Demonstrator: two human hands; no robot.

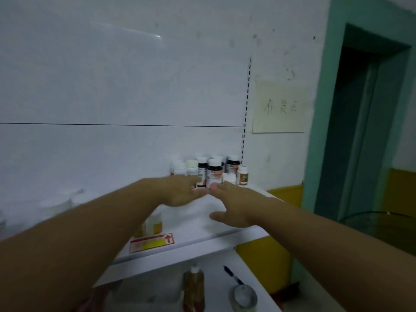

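Observation:
Several small medicine bottles stand in a cluster at the back right of a white shelf. The front one is a dark bottle with a white cap. Both my arms reach forward over the shelf. My left hand lies just left of the dark bottle, fingers stretched toward the cluster, fingertips at the bottles' bases. My right hand is just below and right of it, fingers straight, a fingertip touching the dark bottle's lower front. Neither hand grips anything that I can see.
A red and yellow label sits on the shelf's front edge, with a yellowish container behind it. On a lower shelf are a brownish bottle, a black pen and a tape roll. A paper note hangs on the wall; a doorway stands right.

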